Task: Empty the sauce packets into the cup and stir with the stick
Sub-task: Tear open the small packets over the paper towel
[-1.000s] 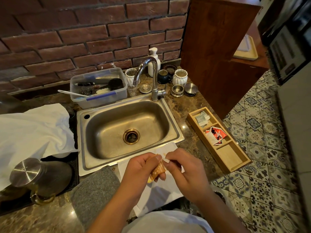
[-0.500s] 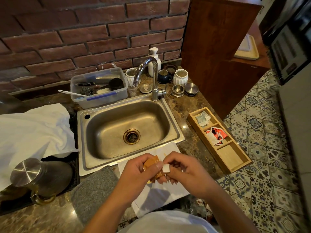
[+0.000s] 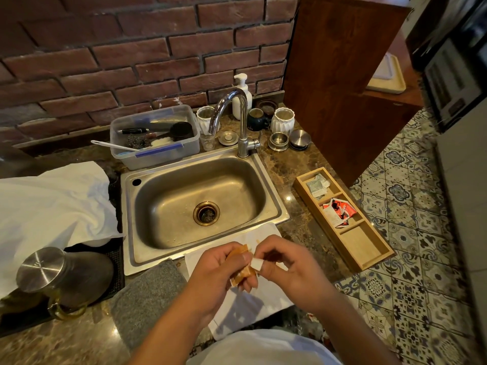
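Kitchen — sink (image 3: 147,259) (faucet (image 3: 232,114)).

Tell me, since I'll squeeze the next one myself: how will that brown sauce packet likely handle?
Probably floppy: the sauce packet bends between the left hand and the right hand. Likely light, since fingertips alone hold it. It may be slippery, as its film looks glossy and the right hand pinches a white corner at its top edge.

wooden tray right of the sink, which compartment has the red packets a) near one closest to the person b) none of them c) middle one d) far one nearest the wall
c: in the wooden tray the red packets lie in the middle compartment; the far one holds pale grey packets and the near one looks bare.
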Action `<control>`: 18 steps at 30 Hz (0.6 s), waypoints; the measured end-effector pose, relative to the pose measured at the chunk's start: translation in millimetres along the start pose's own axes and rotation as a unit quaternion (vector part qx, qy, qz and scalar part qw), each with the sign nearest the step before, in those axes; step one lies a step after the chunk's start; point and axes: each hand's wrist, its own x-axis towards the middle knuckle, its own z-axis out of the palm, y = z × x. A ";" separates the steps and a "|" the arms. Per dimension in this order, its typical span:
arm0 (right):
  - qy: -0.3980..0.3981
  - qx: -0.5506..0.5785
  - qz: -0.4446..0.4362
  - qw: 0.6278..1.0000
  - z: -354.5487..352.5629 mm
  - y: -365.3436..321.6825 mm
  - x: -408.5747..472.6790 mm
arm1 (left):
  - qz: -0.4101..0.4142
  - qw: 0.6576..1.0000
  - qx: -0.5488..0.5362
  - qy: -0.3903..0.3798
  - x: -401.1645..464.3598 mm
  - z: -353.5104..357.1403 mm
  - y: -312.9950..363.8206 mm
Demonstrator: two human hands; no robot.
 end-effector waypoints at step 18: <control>0.032 -0.034 0.048 0.998 1.0 1.6 -1.7 | -0.038 0.999 -0.025 0.020 2.7 -7.0 -3.5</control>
